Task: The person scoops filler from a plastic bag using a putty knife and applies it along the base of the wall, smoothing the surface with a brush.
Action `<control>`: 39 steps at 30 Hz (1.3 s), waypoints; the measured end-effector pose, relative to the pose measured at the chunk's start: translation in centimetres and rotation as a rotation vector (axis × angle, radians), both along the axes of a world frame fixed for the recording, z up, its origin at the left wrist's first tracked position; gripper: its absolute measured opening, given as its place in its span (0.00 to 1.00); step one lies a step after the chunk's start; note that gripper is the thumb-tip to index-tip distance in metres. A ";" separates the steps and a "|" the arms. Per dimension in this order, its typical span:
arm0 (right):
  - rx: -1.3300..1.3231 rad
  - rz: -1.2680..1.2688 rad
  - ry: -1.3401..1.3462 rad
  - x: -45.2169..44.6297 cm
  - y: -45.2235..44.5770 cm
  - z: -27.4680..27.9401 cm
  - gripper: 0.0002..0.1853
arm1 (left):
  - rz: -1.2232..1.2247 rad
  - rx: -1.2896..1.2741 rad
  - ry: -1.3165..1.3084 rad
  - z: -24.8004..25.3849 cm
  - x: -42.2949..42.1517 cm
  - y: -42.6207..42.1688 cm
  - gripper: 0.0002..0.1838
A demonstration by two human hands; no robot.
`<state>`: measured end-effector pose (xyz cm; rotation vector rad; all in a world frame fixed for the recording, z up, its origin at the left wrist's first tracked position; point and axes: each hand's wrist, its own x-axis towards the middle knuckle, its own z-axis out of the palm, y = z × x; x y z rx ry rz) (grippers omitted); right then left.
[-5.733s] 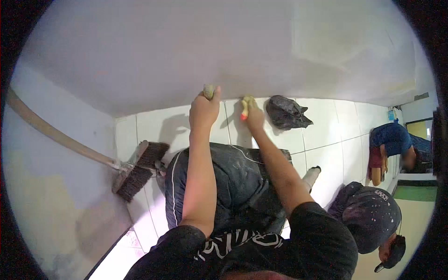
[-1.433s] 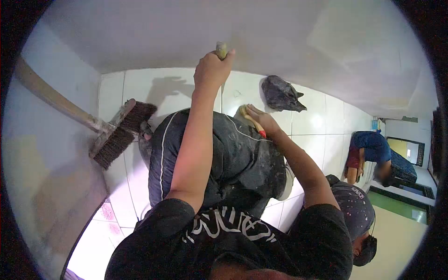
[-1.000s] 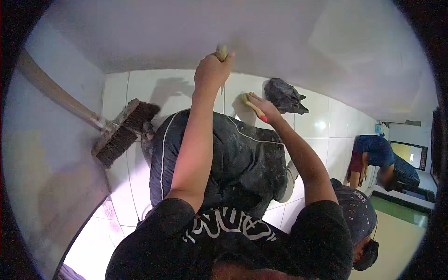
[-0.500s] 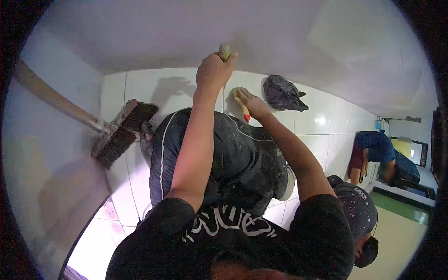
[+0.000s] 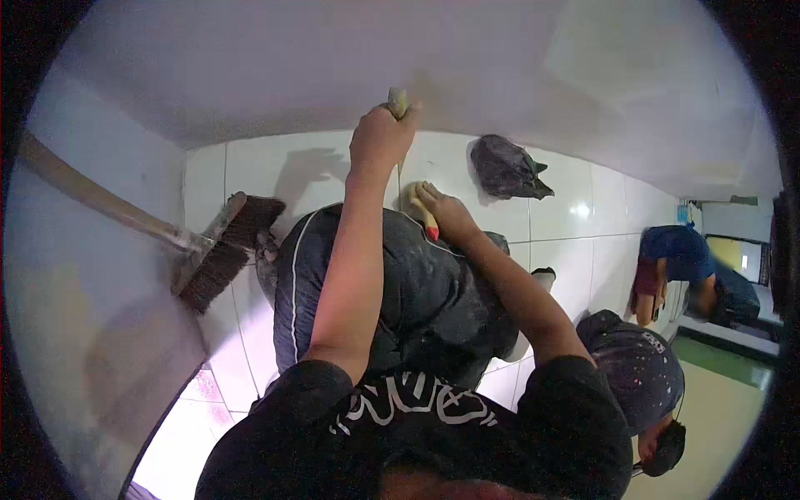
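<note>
My left hand is closed round a yellowish handle whose top sticks out above the fist, close to the grey wall. What the handle belongs to is mostly hidden by the hand. Lower and to the right, my right hand holds a yellow tool with a red handle end, low over the white floor tiles by my knee. A crumpled black plastic bag lies on the floor to the right of both hands, touching neither.
A broom with dark bristles and a long wooden handle leans at the left wall. One person in a spattered dark shirt crouches at the right. Another person in blue bends over farther back.
Since half a second ago, the right hand and its tool have moved down, nearer my knee. The left hand has come slightly lower, still gripping the handle. The view has shifted a little.
</note>
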<state>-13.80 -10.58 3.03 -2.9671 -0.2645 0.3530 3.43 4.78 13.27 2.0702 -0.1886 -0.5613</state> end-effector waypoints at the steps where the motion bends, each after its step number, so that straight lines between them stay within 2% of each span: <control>1: 0.011 -0.041 -0.044 0.7 -0.7 -1.7 0.25 | -0.010 0.007 -0.001 0.0 0.1 -0.1 0.33; 4: 0.001 -0.214 -0.008 3.4 -2.6 -5.1 0.23 | 0.017 0.030 -0.052 -0.3 0.0 -0.1 0.32; 5: 0.037 -0.167 -0.203 3.8 -3.6 -6.2 0.24 | 0.034 0.040 -0.077 -0.5 -0.1 0.0 0.31; 8: 0.102 -0.171 -0.101 5.7 -4.6 -4.6 0.18 | -0.030 0.046 -0.073 -1.6 0.0 0.2 0.28; 12: 0.221 -0.465 -0.077 3.4 -3.6 -2.7 0.14 | -0.111 -0.064 -0.161 -2.4 -1.0 0.9 0.24; 13: 0.350 -0.408 -0.299 1.5 -2.6 -0.7 0.13 | -0.144 -0.059 -0.193 -1.8 -1.5 0.8 0.24; 14: 0.429 -0.395 -0.393 0.1 -2.7 -1.3 0.16 | -0.177 -0.052 -0.221 -1.3 -2.1 0.8 0.23; 16: 0.444 -0.672 -0.323 -2.9 -1.9 -0.8 0.23 | -0.245 -0.068 -0.233 -1.8 -3.1 0.2 0.23; 18: 0.538 -0.673 -0.390 -4.0 -3.0 -3.3 0.24 | -0.320 -0.114 -0.210 -2.6 -4.1 -1.2 0.23; 19: 0.581 -0.672 -0.430 -4.5 -3.4 -3.3 0.25 | -0.336 -0.053 -0.223 -2.2 -5.0 -1.6 0.23; 22: 0.572 -0.740 -0.488 -5.3 -2.9 -1.5 0.22 | -0.441 -0.201 -0.140 -3.5 -6.2 -2.5 0.22; 23: 0.644 -0.736 -0.497 -5.5 -2.5 -0.7 0.21 | -0.448 -0.203 -0.188 -4.2 -6.4 -2.7 0.21; 25: 0.624 -0.704 -0.486 -5.6 -2.7 -0.7 0.20 | -0.486 -0.201 -0.156 -4.4 -6.9 -2.6 0.21; 27: 0.603 -0.679 -0.429 -5.7 -2.2 0.2 0.18 | -0.503 -0.198 -0.044 -4.4 -7.1 -2.0 0.18; 30: 0.540 -0.588 -0.337 -5.6 -1.7 0.5 0.15 | -0.542 -0.347 -0.147 -5.1 -7.7 -1.6 0.16; 31: 0.587 -0.530 -0.394 -5.7 -1.5 0.3 0.14 | -0.547 -0.271 -0.096 -4.7 -7.9 -1.4 0.13; 34: 0.496 -0.450 -0.326 -5.8 -1.3 -0.7 0.11 | -0.534 -0.469 0.139 -4.3 -8.5 -1.2 0.14; 38: 0.367 -0.349 -0.389 -6.2 -1.0 -1.0 0.11 | -0.626 -0.447 0.269 -2.8 -10.1 -0.4 0.19; 39: 0.326 -0.343 -0.325 -6.3 -0.9 -0.3 0.12 | -0.627 -0.481 0.305 -2.9 -10.3 -0.3 0.19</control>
